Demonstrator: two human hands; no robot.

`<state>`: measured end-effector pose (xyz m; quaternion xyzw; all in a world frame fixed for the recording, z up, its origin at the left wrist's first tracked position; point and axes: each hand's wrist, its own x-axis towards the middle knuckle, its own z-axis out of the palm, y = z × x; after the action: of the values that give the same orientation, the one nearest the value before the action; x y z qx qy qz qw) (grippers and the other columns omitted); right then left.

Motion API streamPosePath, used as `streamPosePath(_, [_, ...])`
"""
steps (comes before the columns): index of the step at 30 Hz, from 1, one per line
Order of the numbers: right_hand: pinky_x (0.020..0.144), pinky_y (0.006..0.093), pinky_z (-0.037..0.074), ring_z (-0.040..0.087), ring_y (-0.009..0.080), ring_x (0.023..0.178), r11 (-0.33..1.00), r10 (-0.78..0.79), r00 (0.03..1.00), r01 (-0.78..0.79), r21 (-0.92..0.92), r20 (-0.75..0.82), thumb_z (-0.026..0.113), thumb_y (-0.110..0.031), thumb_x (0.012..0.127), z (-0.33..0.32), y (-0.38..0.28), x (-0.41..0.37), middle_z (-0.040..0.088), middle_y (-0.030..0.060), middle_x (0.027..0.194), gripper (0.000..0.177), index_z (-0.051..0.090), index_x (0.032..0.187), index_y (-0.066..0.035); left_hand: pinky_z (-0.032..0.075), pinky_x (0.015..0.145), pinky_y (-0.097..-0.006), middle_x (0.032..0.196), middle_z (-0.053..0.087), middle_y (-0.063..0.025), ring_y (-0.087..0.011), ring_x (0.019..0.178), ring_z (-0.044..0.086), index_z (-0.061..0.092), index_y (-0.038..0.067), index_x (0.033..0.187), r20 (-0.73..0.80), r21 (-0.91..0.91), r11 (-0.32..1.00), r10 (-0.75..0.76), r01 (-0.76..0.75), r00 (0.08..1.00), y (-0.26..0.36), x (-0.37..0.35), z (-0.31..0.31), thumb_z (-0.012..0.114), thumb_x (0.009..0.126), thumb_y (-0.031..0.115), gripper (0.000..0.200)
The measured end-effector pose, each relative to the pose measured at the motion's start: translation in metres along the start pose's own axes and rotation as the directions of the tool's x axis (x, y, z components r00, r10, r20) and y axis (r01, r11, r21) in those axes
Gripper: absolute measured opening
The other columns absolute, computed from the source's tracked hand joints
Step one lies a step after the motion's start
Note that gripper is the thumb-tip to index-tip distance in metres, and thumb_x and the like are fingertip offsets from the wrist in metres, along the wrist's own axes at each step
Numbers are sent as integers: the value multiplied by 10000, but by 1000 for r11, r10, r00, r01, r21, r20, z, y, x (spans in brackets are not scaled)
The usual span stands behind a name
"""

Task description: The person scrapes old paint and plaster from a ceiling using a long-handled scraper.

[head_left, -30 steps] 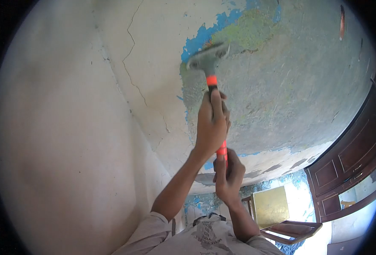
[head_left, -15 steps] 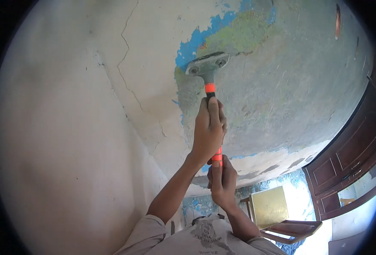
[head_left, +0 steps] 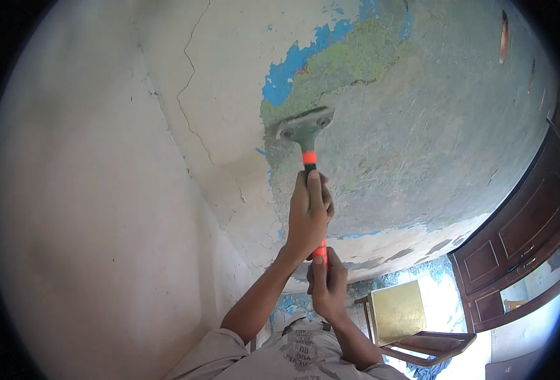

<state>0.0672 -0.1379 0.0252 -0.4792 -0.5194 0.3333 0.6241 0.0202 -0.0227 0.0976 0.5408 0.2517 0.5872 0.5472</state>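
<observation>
A long scraper [head_left: 305, 130] with a wide metal head and a red and black handle lies against the wall [head_left: 381, 152], its blade on bare grey-green plaster. My left hand [head_left: 308, 215] is closed round the upper handle, just below the red band. Lower down, my right hand [head_left: 328, 285] grips the handle's red end. Above the blade is a strip of blue paint [head_left: 283, 79] beside a green patch [head_left: 349, 60]. Cream paint [head_left: 229, 82] with a long thin crack covers the wall on the left.
A wooden chair [head_left: 399, 311] with a yellowish panel stands at the lower right. Behind it is a dark wooden cabinet [head_left: 508, 244]. A plain wall [head_left: 102, 221] rises close on the left, meeting the scraped wall at a corner.
The scraper head has moved down the wall, away from the blue strip, and tilted slightly. Both hands have come down with the handle and still grip it.
</observation>
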Motion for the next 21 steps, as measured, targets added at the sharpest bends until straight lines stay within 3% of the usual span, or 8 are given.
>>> streamPosePath(3, [435,224,321,403,32,478,1000,13,1000,-13,3,-25,441,-349,1085,-6,-31,14,466,-29,599,388,578,1040,12,261,366,-246,626,373,37,-61,439,383,476,58,1027,-17,13,1000,11,-11,1000,30,12,20,338,1105,444,418])
streamPosePath(4, [439,223,323,407,31,486,999,1,1000,0,41,-20,446,-340,1084,-6,-28,18,462,-35,604,378,574,1032,12,256,360,-245,628,380,35,-63,438,389,481,51,1026,-11,21,998,55,-55,998,30,18,21,344,1104,436,416])
streamPosePath(8, [444,224,336,417,30,495,996,-65,997,63,-70,-29,443,-323,1084,-2,-3,6,466,-34,606,352,560,1025,3,258,360,-243,632,390,32,-66,431,383,482,38,1048,-8,30,1000,1,-1,1000,22,3,11,351,1104,429,416])
streamPosePath(12, [499,292,335,438,85,549,1000,-1,999,0,-17,-51,509,-213,1048,-4,-8,0,513,25,621,275,613,1045,42,260,355,-238,634,405,31,-64,422,378,484,28,1079,-3,-25,1000,5,-5,1000,11,2,10,358,1103,424,416])
streamPosePath(15, [445,230,344,414,34,476,992,-67,997,64,-109,-24,457,-317,1080,-11,-22,18,465,-28,578,347,567,1043,10,283,366,-226,654,477,15,-45,427,381,492,26,1115,-9,-23,1000,7,-7,1000,32,8,18,358,1108,401,399])
streamPosePath(21, [459,233,317,439,30,500,983,-134,989,126,-136,-55,486,-290,1068,1,-1,9,492,-21,587,325,570,1035,22,306,400,-212,689,552,-7,-28,454,395,496,36,1127,0,-26,999,-23,23,1000,18,0,3,356,1111,395,385])
